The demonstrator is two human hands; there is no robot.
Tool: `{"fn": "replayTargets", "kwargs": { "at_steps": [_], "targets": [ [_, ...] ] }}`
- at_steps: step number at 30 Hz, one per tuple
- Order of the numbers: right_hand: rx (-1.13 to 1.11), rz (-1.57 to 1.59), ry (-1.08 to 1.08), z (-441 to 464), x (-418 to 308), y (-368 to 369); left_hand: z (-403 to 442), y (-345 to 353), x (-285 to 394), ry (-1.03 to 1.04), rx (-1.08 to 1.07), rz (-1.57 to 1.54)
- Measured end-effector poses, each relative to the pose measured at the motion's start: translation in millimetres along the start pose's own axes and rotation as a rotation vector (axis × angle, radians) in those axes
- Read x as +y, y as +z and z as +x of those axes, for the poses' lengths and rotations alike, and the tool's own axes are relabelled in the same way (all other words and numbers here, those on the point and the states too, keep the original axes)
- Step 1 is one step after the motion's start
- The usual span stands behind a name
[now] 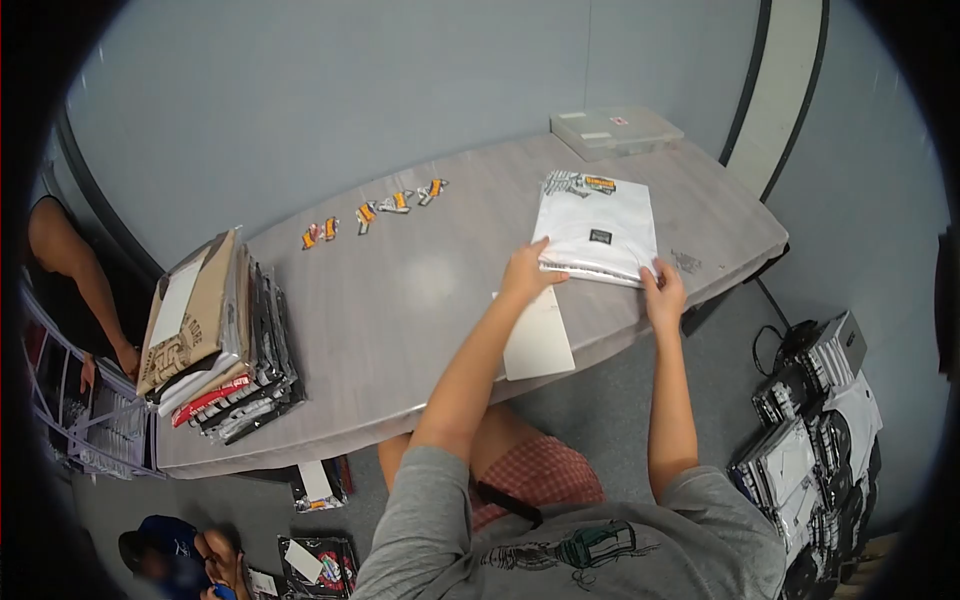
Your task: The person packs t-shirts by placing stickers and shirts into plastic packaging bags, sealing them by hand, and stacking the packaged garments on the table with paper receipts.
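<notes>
A folded white T-shirt (pixel 590 222) in a clear plastic bag lies on the table in front of me, with a small dark label and an orange and grey print at its far edge. My left hand (pixel 530 272) grips its near left corner, thumb toward the middle. At the near right corner my right hand (pixel 663 290) is closed on the bag's edge. Below my left hand, a cream card (pixel 540 340) reaches the table's front edge, partly covered by the hand and forearm.
Several small orange and grey tags (pixel 395 203) lie along the table (pixel 400 330). A clear plastic case (pixel 615 130) stands at the back. Bagged garments (pixel 215 330) are piled at left, and more piles (pixel 815 430) stand on the floor. Other people are at left.
</notes>
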State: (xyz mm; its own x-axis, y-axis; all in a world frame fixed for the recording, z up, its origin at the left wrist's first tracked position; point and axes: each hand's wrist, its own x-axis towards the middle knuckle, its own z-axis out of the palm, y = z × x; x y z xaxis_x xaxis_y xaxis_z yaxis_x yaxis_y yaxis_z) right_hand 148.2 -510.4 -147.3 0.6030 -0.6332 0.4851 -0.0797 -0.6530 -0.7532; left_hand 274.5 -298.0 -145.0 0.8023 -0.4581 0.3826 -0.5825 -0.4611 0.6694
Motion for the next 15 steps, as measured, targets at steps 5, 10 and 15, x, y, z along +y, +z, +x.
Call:
{"fn": "replayTargets", "kwargs": {
  "at_steps": [5,10,15],
  "targets": [
    [0.03,0.062,0.037,-5.2,4.3,1.3,-7.7,-3.1,5.9,-0.036,0.074,-0.04],
    [-0.007,0.035,-0.054,-8.0,4.9,-3.1,-3.9,-0.9,8.3,-0.052,0.105,-0.032],
    [-0.02,-0.011,-0.024,14.0,12.7,2.9,7.1,10.9,15.8,-0.077,0.135,-0.003]
  ]
}}
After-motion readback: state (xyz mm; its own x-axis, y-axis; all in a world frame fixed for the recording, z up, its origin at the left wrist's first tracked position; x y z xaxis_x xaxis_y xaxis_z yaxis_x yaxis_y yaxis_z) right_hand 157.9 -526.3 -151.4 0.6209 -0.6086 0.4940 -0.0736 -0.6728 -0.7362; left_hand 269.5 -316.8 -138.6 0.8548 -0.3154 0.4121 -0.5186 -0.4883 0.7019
